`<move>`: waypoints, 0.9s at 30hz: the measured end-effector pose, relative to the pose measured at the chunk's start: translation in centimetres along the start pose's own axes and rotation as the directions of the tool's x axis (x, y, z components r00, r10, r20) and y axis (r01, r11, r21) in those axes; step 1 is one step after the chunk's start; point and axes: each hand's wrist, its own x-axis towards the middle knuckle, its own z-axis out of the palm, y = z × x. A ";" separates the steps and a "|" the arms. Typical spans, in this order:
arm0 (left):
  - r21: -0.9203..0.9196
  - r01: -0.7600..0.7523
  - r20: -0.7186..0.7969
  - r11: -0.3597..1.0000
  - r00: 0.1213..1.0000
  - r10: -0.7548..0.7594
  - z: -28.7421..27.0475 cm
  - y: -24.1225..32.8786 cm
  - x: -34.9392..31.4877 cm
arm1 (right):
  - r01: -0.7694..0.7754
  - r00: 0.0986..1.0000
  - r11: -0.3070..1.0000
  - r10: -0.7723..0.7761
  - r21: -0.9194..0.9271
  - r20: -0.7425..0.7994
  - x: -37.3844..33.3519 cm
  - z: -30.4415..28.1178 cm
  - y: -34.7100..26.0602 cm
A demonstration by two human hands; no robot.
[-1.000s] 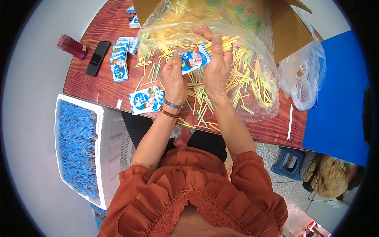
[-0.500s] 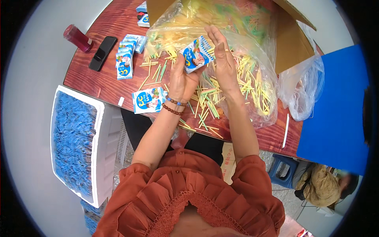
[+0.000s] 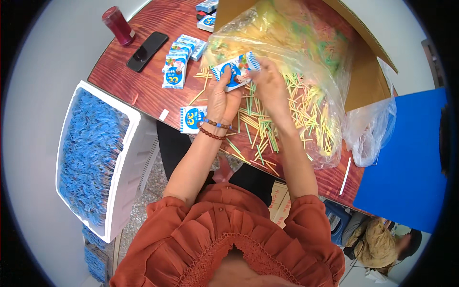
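Observation:
My left hand (image 3: 224, 101), with two beaded bracelets at the wrist, holds a small blue and white packet (image 3: 237, 72) over the table, thumb across its front. At the packet's right end my right hand (image 3: 272, 91) has its fingers closed on the edge; the fingertips are slightly blurred. Another such packet (image 3: 191, 119) lies flat by my left wrist, partly hidden by it. Beneath and beside my hands, thin yellow and green sticks (image 3: 260, 122) are scattered. More of them spill from a large clear plastic bag (image 3: 267, 36).
An overlapping row of packets (image 3: 174, 71), a black phone (image 3: 147, 51) and a red jar (image 3: 118, 26) stand left. An open cardboard box (image 3: 366, 81) surrounds the bag. At left is a white foam box (image 3: 125, 143) full of blue packets; at right, a blue board (image 3: 401, 162). A person (image 3: 382, 244) sits lower right.
My right hand has gone from stretched fingers beside the packet to gripping its right end. The packet has turned flatter in my left hand. The whole view has shifted a little.

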 end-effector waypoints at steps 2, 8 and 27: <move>0.079 -0.167 -0.006 0.983 0.986 0.168 -1.2 1.8 -0.1 | 0.041 0.999 0.970 -0.045 -0.238 -0.011 -0.3 3.6 0.4; 0.246 -0.348 -0.044 0.905 0.928 0.369 -1.4 7.8 -2.1 | -0.150 0.965 0.988 0.142 0.022 0.218 2.2 8.0 1.8; 0.794 -0.309 -0.082 0.524 0.799 0.596 -6.5 13.9 -3.0 | 0.109 0.833 0.723 0.309 -0.682 0.460 5.4 7.0 6.2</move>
